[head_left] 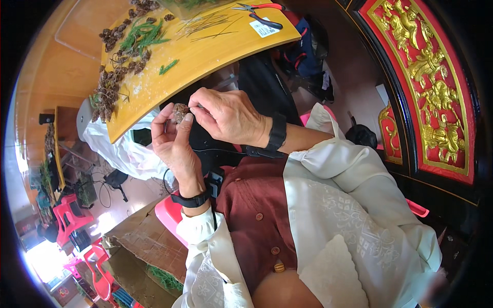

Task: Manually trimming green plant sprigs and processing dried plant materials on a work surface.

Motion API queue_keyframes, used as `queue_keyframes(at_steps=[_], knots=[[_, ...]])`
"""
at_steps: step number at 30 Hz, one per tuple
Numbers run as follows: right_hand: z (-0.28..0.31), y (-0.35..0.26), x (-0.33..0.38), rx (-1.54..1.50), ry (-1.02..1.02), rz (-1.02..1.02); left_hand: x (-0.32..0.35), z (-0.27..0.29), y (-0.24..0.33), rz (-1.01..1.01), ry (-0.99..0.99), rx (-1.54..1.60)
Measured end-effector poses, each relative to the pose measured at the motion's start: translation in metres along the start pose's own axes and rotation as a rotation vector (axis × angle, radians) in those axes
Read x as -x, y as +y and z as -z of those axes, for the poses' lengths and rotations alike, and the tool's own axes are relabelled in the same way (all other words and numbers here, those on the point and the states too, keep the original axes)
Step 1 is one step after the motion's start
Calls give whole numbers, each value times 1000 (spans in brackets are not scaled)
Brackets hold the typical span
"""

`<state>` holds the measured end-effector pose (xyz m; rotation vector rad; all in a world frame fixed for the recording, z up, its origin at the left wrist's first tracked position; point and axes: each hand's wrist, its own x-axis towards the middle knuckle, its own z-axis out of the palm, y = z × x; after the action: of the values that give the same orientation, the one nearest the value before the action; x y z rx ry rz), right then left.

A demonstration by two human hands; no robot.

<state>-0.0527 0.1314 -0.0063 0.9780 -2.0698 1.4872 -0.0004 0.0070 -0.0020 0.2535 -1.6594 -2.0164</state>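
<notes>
A small brown pine cone (180, 111) sits between the thumb and fingers of my left hand (177, 151), held up just off the table's near edge. My right hand (231, 117) meets it from the right, thumb and forefinger pinched together against the cone's side. Whatever thin thing is in that pinch is too small to make out. Beyond my hands, the yellow wooden table (190, 59) bears a heap of pine cones (106, 92) along its left side, green sprigs (141, 36), thin brown wires (208, 23) and pliers (263, 7) with red and dark blue handles.
A white plastic bag (115, 146) hangs below the table's left corner. To my lower left stands an open cardboard box (146, 231) with greenery inside. Pink stools (72, 218) stand farther left. On the right rises a red and gold carved panel (436, 87).
</notes>
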Motion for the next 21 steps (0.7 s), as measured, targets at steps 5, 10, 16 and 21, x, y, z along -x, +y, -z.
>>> queue_keyframes(at_steps=[5, 10, 16, 21], knots=[[-1, -2, 0, 14, 1, -20, 0, 3, -3, 52, -3, 6], [-2, 0, 0, 56, 3, -11, -1, -4, 0, 122, -82, 263], [-3, -1, 1, 99, -11, 12, -5, 6, -6, 157, -148, 310], [-1, -1, 1, 62, 22, 34, -11, 12, -5, 223, -114, 453]])
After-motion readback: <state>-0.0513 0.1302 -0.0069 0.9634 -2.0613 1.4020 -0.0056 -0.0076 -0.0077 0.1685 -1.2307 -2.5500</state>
